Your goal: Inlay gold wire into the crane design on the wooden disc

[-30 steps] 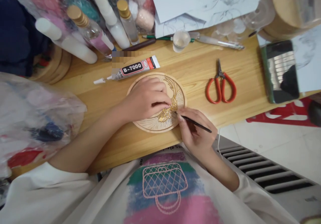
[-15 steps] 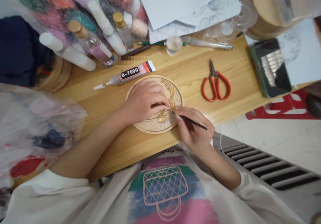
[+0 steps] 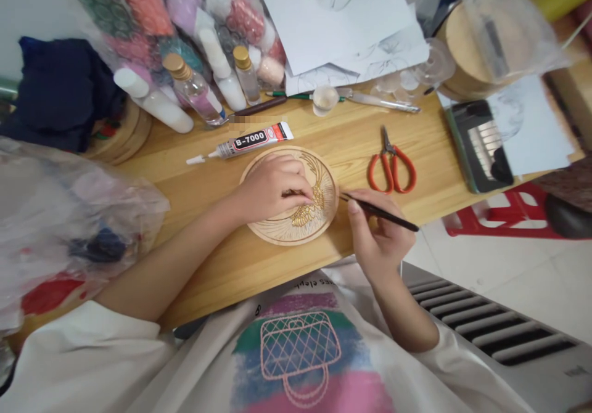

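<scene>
A round wooden plaque [image 3: 327, 216] with carved lines and a gold raised design lies flat on the table. Across its left part rests my left hand [image 3: 277, 185], closed, with thumb and forefinger pinched over the gold pattern. Whatever sits between those fingertips is too small to make out. My right hand [image 3: 382, 234] grips dark tweezers [image 3: 386, 212], whose tips point left near the plaque's right rim. Above the plaque is a B-7000 glue tube [image 3: 252, 140] with a white nozzle cap. Red-handled pliers [image 3: 391, 163] lie to the right of the plaque.
At the back stand bottles [image 3: 192, 89] and bags of coloured beads. A small clear cup [image 3: 325, 100] sits before paper sheets [image 3: 342, 31]. On the right lies a phone [image 3: 481, 148]; a plastic bag [image 3: 83, 216] covers the left side. The table's near edge borders my lap.
My right hand has drawn the tweezers back to the right, away from the gold design to the plaque's rim. My left hand keeps its place on the plaque. The camera view has shifted slightly.
</scene>
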Available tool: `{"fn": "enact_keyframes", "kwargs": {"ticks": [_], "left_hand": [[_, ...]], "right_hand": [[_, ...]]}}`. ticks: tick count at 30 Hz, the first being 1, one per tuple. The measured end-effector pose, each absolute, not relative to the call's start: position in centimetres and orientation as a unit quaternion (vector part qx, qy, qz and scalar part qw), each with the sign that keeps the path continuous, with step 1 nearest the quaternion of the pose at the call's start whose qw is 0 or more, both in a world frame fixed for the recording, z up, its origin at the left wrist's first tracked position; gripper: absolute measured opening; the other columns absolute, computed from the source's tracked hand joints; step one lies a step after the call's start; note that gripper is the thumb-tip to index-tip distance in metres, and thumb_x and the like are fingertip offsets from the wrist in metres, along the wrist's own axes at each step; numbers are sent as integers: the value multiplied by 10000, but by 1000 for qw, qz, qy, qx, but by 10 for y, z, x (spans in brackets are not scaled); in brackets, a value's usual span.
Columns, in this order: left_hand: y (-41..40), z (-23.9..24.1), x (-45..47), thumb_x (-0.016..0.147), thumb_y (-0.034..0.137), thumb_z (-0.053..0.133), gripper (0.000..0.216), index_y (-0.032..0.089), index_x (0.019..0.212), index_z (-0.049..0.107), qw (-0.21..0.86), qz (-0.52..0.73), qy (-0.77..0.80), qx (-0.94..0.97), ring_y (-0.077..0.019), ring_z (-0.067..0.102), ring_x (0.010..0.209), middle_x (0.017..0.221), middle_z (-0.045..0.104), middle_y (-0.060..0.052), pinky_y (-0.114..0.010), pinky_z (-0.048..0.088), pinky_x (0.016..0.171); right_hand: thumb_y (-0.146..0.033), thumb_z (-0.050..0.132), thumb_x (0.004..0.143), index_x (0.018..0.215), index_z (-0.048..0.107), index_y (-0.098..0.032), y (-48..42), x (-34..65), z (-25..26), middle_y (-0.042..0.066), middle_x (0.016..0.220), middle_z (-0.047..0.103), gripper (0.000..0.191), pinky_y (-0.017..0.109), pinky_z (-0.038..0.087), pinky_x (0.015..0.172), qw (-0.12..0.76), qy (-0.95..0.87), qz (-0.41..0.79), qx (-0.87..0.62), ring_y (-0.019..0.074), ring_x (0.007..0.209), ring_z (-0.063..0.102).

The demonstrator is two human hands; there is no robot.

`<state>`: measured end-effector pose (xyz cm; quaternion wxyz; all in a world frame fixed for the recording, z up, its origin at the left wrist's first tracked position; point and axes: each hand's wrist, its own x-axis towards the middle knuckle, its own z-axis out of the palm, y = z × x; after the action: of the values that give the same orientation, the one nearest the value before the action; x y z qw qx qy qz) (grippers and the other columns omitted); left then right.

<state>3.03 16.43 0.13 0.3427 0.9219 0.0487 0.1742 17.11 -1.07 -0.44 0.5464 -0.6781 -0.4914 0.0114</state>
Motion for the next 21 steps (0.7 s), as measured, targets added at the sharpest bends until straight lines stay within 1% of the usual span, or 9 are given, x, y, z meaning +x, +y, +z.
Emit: {"fn": "enact_keyframes", "kwargs": {"ticks": [2, 4, 7, 10, 13, 16, 18, 21], "left_hand": [[165, 1, 30, 941, 317, 627, 210, 202, 803, 737, 344, 173, 50, 921, -166, 579, 731, 754, 656, -16, -326, 424, 715], [165, 1, 30, 932, 311, 642, 196, 206, 797, 739, 346, 173, 51, 921, -165, 578, 726, 751, 657, -14, -323, 418, 702], [165, 1, 30, 920, 300, 661, 174, 210, 795, 742, 347, 173, 54, 920, -159, 584, 729, 757, 660, -10, -313, 416, 702], [164, 1, 30, 902, 282, 684, 145, 214, 790, 744, 349, 165, 65, 920, -150, 594, 742, 764, 662, -2, -297, 415, 718], [164, 0, 30, 891, 275, 698, 131, 212, 786, 746, 355, 165, 70, 918, -145, 599, 751, 773, 664, 0, -287, 417, 723], [165, -1, 30, 887, 273, 704, 125, 203, 794, 748, 360, 171, 64, 915, -148, 602, 756, 780, 667, -7, -288, 417, 723], [165, -1, 30, 887, 279, 704, 122, 208, 798, 749, 360, 166, 64, 916, -152, 603, 762, 783, 669, -8, -294, 418, 734], [166, 0, 29, 896, 276, 689, 119, 220, 811, 750, 361, 147, 64, 919, -156, 605, 776, 793, 672, -8, -302, 422, 755]], "right_hand": [[-121, 684, 846, 988, 715, -224, -5, 184, -4, 35, 870, 748, 178, 275, 570, 651, 507, -519, -46, -687, 159, 769, 703], [-141, 681, 854, 980, 726, -233, 1, 199, -6, 34, 839, 738, 163, 287, 549, 633, 442, -564, -103, -690, 165, 729, 686], [-140, 612, 891, 997, 739, -260, 12, 216, -11, 37, 859, 741, 205, 340, 530, 699, 322, -621, -167, -694, 189, 763, 665], [-113, 512, 929, 995, 738, -272, 19, 228, -15, 42, 917, 744, 284, 362, 505, 752, 242, -657, -170, -693, 199, 824, 640], [-146, 509, 933, 1007, 732, -255, 22, 240, -14, 66, 940, 731, 259, 376, 498, 770, 228, -658, -162, -699, 217, 845, 616], [-242, 595, 878, 1025, 719, -211, 21, 254, -9, 96, 894, 697, 195, 418, 503, 757, 223, -591, -151, -760, 252, 813, 599], [-308, 630, 843, 1014, 712, -197, 19, 259, -4, 98, 864, 673, 220, 436, 506, 730, 216, -544, -142, -798, 271, 798, 596], [-325, 620, 857, 984, 708, -203, 14, 252, 6, 86, 845, 668, 197, 402, 515, 682, 242, -534, -137, -798, 252, 771, 612]]}}
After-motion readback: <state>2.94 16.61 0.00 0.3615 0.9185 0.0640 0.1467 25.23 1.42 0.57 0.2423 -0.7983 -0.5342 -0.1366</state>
